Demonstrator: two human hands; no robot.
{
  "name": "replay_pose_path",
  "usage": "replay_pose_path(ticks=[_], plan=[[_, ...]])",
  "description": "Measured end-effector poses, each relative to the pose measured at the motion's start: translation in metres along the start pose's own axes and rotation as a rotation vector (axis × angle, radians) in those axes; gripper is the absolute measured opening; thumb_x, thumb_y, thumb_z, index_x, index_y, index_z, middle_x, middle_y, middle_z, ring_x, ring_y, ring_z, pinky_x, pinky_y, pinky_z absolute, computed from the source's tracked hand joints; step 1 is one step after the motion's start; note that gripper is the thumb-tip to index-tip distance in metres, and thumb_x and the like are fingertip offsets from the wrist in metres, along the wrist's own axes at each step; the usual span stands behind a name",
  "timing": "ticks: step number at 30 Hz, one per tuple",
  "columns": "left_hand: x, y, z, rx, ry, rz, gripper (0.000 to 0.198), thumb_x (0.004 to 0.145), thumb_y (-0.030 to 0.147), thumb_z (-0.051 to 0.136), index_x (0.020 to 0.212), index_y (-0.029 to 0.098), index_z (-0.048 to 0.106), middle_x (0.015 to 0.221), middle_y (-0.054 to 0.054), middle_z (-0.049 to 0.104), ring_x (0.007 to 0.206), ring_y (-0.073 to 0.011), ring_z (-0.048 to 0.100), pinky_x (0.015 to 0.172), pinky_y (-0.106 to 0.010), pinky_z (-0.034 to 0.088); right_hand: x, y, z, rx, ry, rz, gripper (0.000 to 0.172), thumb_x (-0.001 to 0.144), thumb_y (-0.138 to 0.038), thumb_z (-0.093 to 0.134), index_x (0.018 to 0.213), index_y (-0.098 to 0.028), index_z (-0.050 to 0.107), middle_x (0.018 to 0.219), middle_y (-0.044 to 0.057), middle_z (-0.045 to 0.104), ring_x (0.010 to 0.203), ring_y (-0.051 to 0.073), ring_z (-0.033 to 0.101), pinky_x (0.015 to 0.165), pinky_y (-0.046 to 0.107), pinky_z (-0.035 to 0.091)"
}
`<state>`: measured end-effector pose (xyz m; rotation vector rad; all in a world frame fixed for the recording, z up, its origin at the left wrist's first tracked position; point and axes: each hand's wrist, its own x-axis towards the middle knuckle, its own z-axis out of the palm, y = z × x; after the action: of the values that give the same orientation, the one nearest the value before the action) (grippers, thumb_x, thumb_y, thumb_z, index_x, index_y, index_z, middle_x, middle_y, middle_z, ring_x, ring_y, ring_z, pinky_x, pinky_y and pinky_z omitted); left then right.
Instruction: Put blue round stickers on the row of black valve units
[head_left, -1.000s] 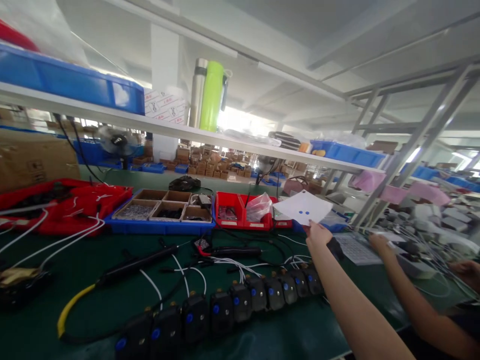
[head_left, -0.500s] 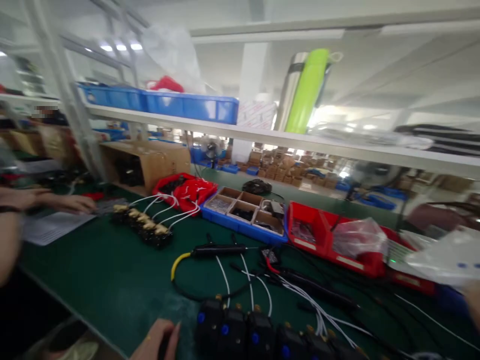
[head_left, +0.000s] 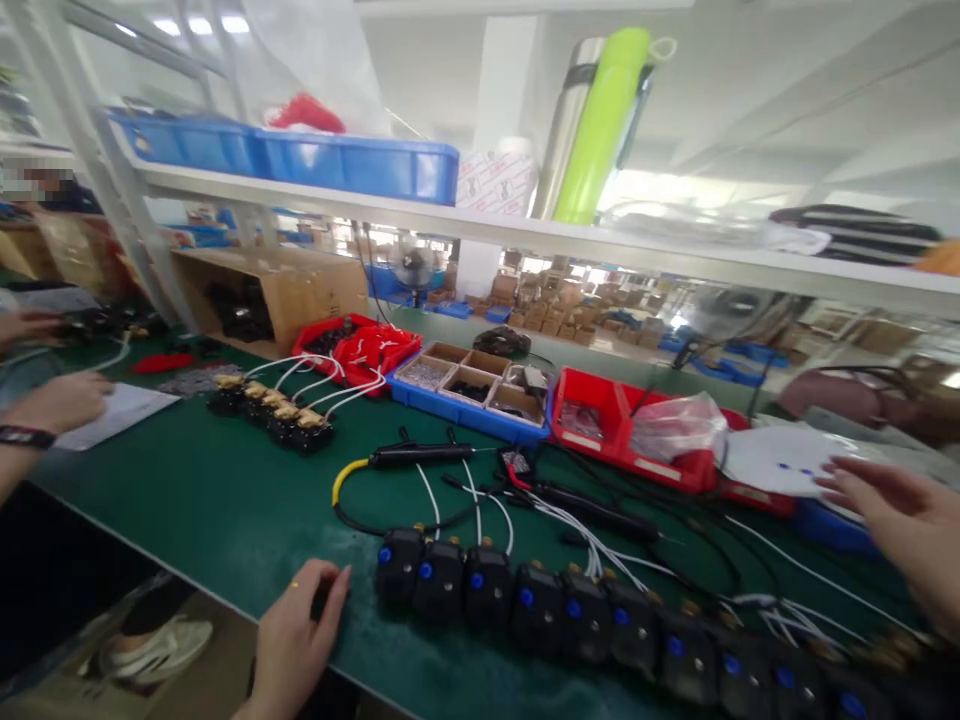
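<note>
My left hand (head_left: pixel 304 625) rests at the front edge of the green table, loosely curled. Its thumb stands apart from the index finger, with only a dark gap showing between them. Just right of it begins a long row of black valve-like units (head_left: pixel 536 605) with blue buttons and brass fittings. My right hand (head_left: pixel 900 525) reaches in from the right, fingers stretched out, fingertips at the edge of a white sheet (head_left: pixel 772 462) with blue spots. White tubes (head_left: pixel 596 545) run behind the row. Two black pen-shaped tools (head_left: pixel 420 455) (head_left: pixel 592 508) lie there, the nearer one on the left having a yellow sleeve.
At left, a co-worker's hand (head_left: pixel 64 405) is over a paper (head_left: pixel 124 412). Brass-topped units (head_left: pixel 274 408) stand mid-left. Behind are a carton (head_left: pixel 315 295), a blue divided tray (head_left: pixel 465 420) and red bins (head_left: pixel 592 437). A shelf (head_left: pixel 675 245) crosses above.
The camera view has dipped, bringing more of the black row into sight. My right hand has come further into view, and the white sheet has shifted left and lies flatter. My left hand stays curled.
</note>
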<state>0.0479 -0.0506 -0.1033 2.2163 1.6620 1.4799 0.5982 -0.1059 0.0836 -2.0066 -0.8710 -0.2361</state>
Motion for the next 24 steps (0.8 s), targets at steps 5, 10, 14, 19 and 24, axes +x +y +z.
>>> replay_pose_path(ticks=[5,10,14,19,24], plan=[[0.020,0.001,-0.015,-0.135,-0.153,-0.124,0.052,0.089,0.073,0.047,0.083,0.024,0.062,0.077,0.001,0.071,0.071,-0.0188,0.072,0.066,-0.026,0.057,-0.123,-0.009,-0.036,0.227,-0.025,-0.116,0.042,0.080,-0.060,0.064,0.101,-0.024,0.072,0.088,0.008,0.075,0.076,0.022,0.073,0.066,0.032,0.058],[0.053,0.018,-0.012,-0.108,-0.162,0.260,0.060,0.085,0.076,0.051,0.115,0.025,0.061,0.115,-0.007,0.066,0.105,-0.0308,0.067,0.093,-0.051,0.056,-0.234,0.003,-0.015,0.328,-0.103,-0.355,0.019,0.093,-0.032,0.061,0.107,-0.022,0.069,0.090,0.007,0.073,0.071,0.017,0.072,0.061,0.025,0.061],[0.064,0.052,0.000,-0.112,-0.317,0.556,0.056,0.089,0.065,0.057,0.132,0.028,0.057,0.129,-0.009,0.063,0.116,-0.0306,0.062,0.100,-0.048,0.054,-0.281,-0.001,0.020,0.350,-0.141,-0.435,0.019,0.095,-0.023,0.058,0.113,-0.025,0.065,0.093,0.005,0.071,0.075,0.015,0.070,0.064,0.023,0.061],[0.074,0.096,0.017,-0.047,-0.577,0.474,0.041,0.094,0.043,0.059,0.128,0.021,0.064,0.125,-0.011,0.066,0.115,-0.0295,0.060,0.102,-0.047,0.050,-0.282,-0.035,0.058,0.240,-0.224,-0.599,0.030,0.098,-0.022,0.053,0.127,-0.021,0.061,0.115,0.011,0.067,0.106,0.022,0.064,0.091,0.036,0.058],[0.090,0.114,0.029,0.010,-0.802,0.435,0.033,0.091,0.033,0.065,0.122,0.023,0.070,0.115,-0.009,0.070,0.108,-0.0278,0.063,0.096,-0.043,0.051,-0.242,-0.062,0.078,0.138,-0.413,-0.672,0.031,0.094,-0.017,0.060,0.125,-0.018,0.064,0.123,0.011,0.067,0.120,0.029,0.055,0.105,0.050,0.045]])
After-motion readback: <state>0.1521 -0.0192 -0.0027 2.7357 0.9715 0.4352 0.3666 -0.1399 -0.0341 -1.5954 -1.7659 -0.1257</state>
